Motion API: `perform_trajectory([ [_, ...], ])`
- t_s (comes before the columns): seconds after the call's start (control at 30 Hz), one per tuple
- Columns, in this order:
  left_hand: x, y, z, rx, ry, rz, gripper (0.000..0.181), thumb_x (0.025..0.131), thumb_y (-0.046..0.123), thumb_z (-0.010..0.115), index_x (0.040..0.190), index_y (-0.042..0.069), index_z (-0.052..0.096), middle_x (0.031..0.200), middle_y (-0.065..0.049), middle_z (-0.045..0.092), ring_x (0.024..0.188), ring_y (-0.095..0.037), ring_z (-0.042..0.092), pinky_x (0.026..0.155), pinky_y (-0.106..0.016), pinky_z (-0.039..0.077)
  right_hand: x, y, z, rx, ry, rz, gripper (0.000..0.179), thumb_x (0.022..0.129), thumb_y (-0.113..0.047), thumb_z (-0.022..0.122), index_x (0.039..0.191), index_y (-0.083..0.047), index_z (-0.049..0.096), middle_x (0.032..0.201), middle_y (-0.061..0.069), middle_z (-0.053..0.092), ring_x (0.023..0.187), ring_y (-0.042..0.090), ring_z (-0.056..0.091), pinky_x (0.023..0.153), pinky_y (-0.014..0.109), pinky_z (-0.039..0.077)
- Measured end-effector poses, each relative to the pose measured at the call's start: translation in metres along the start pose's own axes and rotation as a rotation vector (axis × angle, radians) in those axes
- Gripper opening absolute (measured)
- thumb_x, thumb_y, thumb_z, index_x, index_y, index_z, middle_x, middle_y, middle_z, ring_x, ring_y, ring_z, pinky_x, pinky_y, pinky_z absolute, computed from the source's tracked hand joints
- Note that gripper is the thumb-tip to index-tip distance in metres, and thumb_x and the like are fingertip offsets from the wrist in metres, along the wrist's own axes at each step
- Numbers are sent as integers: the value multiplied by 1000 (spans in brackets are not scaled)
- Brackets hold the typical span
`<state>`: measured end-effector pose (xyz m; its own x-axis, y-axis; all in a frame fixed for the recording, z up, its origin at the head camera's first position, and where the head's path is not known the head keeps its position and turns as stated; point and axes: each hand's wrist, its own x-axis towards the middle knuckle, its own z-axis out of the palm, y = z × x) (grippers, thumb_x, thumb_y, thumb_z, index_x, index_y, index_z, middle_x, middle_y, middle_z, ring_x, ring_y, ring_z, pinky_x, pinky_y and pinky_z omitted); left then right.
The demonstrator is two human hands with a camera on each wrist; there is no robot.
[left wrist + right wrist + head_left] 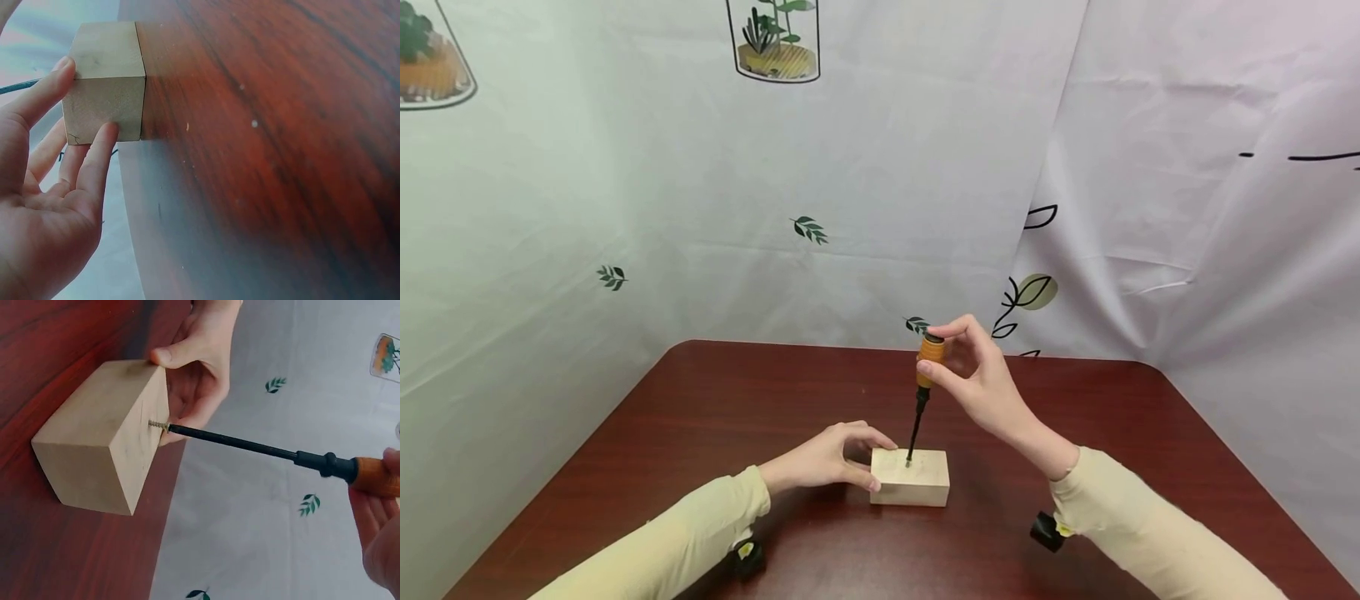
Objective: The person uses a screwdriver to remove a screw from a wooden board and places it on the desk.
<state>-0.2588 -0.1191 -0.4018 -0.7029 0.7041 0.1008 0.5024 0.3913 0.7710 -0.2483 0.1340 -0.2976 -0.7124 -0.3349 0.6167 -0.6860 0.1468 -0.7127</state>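
A pale wooden block (910, 492) lies on the table, and a brass-coloured screw (157, 425) stands partly sunk in its top face. My left hand (827, 457) grips the block's left end between thumb and fingers; in the left wrist view the fingertips (109, 130) press against that end. Above the block, my right hand (981, 379) holds a screwdriver (234, 441) by its orange handle, thumb on the side and a finger over the butt end. The black shaft leans slightly, with its tip on the screw head.
The dark red-brown table (737, 392) has rounded far corners. A pale cloth backdrop (887, 167) printed with leaves and plant jars hangs behind and beside it. Small black devices hang at both wrists, one at the right sleeve (1047, 531).
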Motion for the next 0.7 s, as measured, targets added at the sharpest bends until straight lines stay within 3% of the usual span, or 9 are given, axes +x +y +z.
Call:
perform_trajectory([
  [0.13, 1, 0, 0, -4, -2, 2, 49, 80, 28, 83, 125, 19, 67, 117, 1, 67, 110, -13, 63, 97, -27, 50, -1, 1, -1, 104, -120, -61, 36, 98, 1, 55, 130, -1, 39, 122, 19, 64, 106, 22, 69, 91, 32, 57],
  [0.23, 0, 0, 1, -9, -6, -5, 48, 80, 28, 83, 124, 20, 67, 116, 2, 66, 108, -11, 62, 97, -27, 50, -2, 2, 1, 125, -156, -86, 32, 101, 3, 47, 129, 0, 32, 127, 22, 62, 109, 26, 68, 93, 33, 56],
  [0.3, 0, 0, 1, -12, -7, -3, 48, 80, 28, 83, 124, 20, 67, 116, 1, 66, 108, -11, 62, 96, -28, 50, -3, 2, 3, 76, -142, -86, 31, 100, 3, 47, 127, -2, 31, 126, 21, 61, 107, 22, 67, 91, 32, 55],
  [0.47, 0, 0, 2, -5, 0, 13, 49, 79, 29, 84, 123, 19, 67, 116, 1, 67, 107, -9, 62, 96, -27, 51, -4, -1, 11, -97, -18, -41, 45, 90, -5, 70, 120, -7, 37, 103, 9, 58, 82, 12, 62, 73, 25, 55],
  [0.57, 0, 1, 2, -5, 2, 12, 49, 78, 28, 84, 123, 19, 67, 115, 1, 67, 107, -9, 63, 96, -27, 51, -2, -5, 12, -113, 33, -20, 50, 83, -7, 79, 115, -7, 41, 93, 8, 56, 70, 12, 61, 66, 25, 54],
  [0.7, 0, 1, 1, -14, -5, 3, 48, 79, 28, 83, 124, 19, 67, 115, 0, 66, 107, -11, 64, 97, -29, 52, 0, -7, 10, -100, 41, -11, 43, 83, -6, 79, 112, -6, 47, 93, 11, 56, 72, 13, 62, 66, 24, 55],
])
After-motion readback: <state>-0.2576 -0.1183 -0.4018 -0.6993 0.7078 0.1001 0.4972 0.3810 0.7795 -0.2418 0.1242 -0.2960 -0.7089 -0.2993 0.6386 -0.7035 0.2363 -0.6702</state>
